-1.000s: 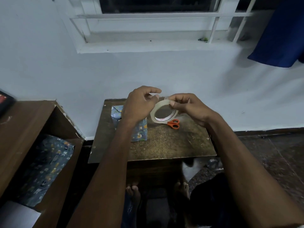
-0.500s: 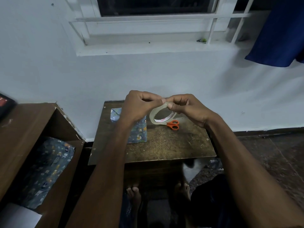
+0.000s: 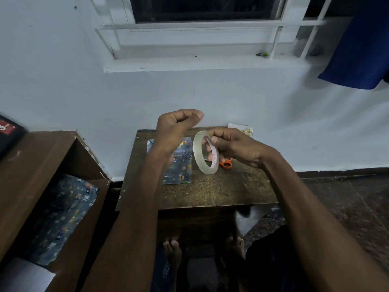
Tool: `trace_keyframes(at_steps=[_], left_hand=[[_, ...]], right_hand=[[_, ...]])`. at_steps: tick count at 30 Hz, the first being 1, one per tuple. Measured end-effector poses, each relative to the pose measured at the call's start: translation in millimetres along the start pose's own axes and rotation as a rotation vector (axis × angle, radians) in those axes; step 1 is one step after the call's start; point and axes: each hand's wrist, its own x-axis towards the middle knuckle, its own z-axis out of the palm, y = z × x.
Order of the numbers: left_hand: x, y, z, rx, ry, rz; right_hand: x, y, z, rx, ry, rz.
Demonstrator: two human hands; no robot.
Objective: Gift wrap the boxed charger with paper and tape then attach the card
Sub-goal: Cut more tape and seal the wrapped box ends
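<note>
The boxed charger (image 3: 179,167), wrapped in dark blue patterned paper, lies on the small brown table (image 3: 210,192), partly under my left forearm. My right hand (image 3: 235,146) grips a roll of clear tape (image 3: 200,159) above the table, with fingers through its hole. My left hand (image 3: 176,127) is raised just left of and above the roll, fingertips pinched together as if on the tape's loose end; the clear strip itself is hard to see. A small card (image 3: 244,129) lies at the table's back right corner by the wall.
Orange-handled scissors (image 3: 226,163) lie on the table behind the roll. A brown cabinet (image 3: 42,157) at the left holds spare wrapping paper (image 3: 61,213) and a white sheet (image 3: 21,275). A dark box (image 3: 8,131) sits on top of it. My bare feet show under the table.
My left hand has drawn up and to the left, away from the roll. My right hand has turned the roll edge-on and lowered it slightly. The card has come into view.
</note>
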Motion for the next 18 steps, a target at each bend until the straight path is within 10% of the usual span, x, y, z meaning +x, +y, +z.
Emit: trace_keyframes(at_steps=[18], left_hand=[[-8, 4, 0, 0.172, -0.205, 0.063]], right_hand=[[7, 16, 3, -0.208, 0.144, 0.074]])
